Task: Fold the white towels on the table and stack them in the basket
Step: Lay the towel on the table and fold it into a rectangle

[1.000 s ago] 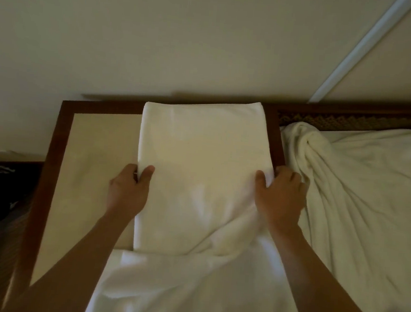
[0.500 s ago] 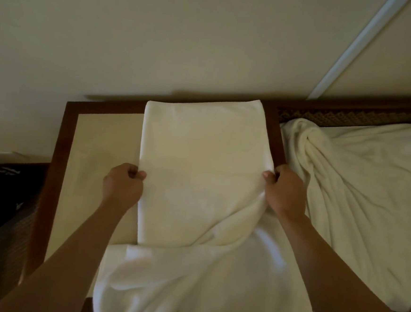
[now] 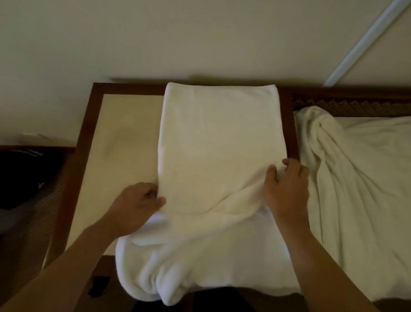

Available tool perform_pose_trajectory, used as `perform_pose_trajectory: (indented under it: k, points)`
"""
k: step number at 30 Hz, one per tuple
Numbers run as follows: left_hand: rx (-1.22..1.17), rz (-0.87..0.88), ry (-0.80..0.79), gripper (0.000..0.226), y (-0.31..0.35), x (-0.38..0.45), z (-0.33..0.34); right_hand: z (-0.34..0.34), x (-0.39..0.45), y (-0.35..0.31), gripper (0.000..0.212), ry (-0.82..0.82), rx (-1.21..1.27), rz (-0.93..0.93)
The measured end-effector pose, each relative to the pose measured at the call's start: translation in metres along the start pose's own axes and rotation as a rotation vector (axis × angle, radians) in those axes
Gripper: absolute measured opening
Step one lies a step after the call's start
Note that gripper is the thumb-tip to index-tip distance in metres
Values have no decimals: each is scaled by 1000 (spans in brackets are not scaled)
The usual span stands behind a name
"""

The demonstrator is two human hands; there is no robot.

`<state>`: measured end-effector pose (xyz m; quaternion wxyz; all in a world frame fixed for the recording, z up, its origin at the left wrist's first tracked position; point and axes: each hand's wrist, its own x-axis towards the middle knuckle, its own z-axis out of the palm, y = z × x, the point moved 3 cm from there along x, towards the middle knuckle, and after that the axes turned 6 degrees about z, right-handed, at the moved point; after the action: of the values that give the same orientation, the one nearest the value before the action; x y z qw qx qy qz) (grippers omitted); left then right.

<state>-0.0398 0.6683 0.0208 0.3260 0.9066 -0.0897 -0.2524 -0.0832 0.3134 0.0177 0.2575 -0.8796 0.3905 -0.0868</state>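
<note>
A long white towel (image 3: 215,142) lies lengthwise on the wood-framed table (image 3: 125,130), folded into a narrow strip. Its near end hangs rumpled over the front edge. My left hand (image 3: 134,204) pinches the towel's left edge near the front of the table. My right hand (image 3: 287,187) grips the right edge a little farther back, where the cloth bunches into a diagonal crease. More white towels (image 3: 359,192) lie heaped to the right. No basket is in view.
The table's dark wooden rim (image 3: 289,123) separates the folded towel from the heap on the right. A cream wall (image 3: 184,31) stands just behind the table. A dark, low object (image 3: 8,179) sits to the left beside the table.
My left hand has slid nearer along the towel's left edge and now pinches it lower down. My right hand stays at the right edge. The view has shifted slightly.
</note>
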Motion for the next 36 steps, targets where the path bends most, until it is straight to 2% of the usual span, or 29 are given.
perform_pose_trajectory:
  k: [2, 5, 7, 10, 13, 16, 17, 19, 23, 25, 26, 29, 31, 32, 34, 36]
  points:
    - [150, 90, -108, 26, -9, -15, 0, -1, -34, -5, 40, 55, 16, -35]
    - [361, 61, -208, 33, -18, -22, -5, -3, -81, -9, 42, 6, 42, -5]
    - [368, 37, -172, 37, -17, -29, -7, -5, -110, -10, 41, -42, 56, 18]
    - [261, 43, -22, 35, -4, -56, -7, -16, -146, -10, 42, -99, 155, 58]
    - [254, 165, 130, 29, 21, -106, 0, -30, -177, -12, 41, -395, 480, 259]
    - [141, 362, 198, 26, 52, -160, 21, -44, -212, -21, 43, -708, 640, 464]
    - [106, 414, 180, 26, 61, -176, 34, -49, -225, -22, 45, -777, 665, 513]
    - [57, 472, 110, 25, 75, -203, 61, -57, -244, -14, 42, -810, 686, 534]
    - [-63, 455, -156, 21, 83, -235, 104, -76, -261, 23, 13, -668, 709, 501]
    - [-234, 342, -197, 13, 72, -242, 113, -85, -265, 45, 13, -646, 740, 513]
    - [-338, 262, -131, 12, 63, -243, 114, -89, -265, 55, 14, -647, 780, 507]
    - [-585, -51, 300, 18, 25, -233, 111, -106, -265, 78, 15, -622, 900, 473]
    - [-732, -351, 499, 21, -1, -223, 110, -115, -259, 92, 15, -580, 959, 501]
    - [-824, -486, 506, 24, -11, -217, 112, -118, -255, 99, 14, -553, 979, 540]
    - [-1008, -634, 373, 31, -23, -204, 122, -121, -247, 112, 11, -499, 971, 616]
    - [-1093, -615, 214, 40, -20, -194, 134, -119, -241, 123, 9, -483, 915, 626]
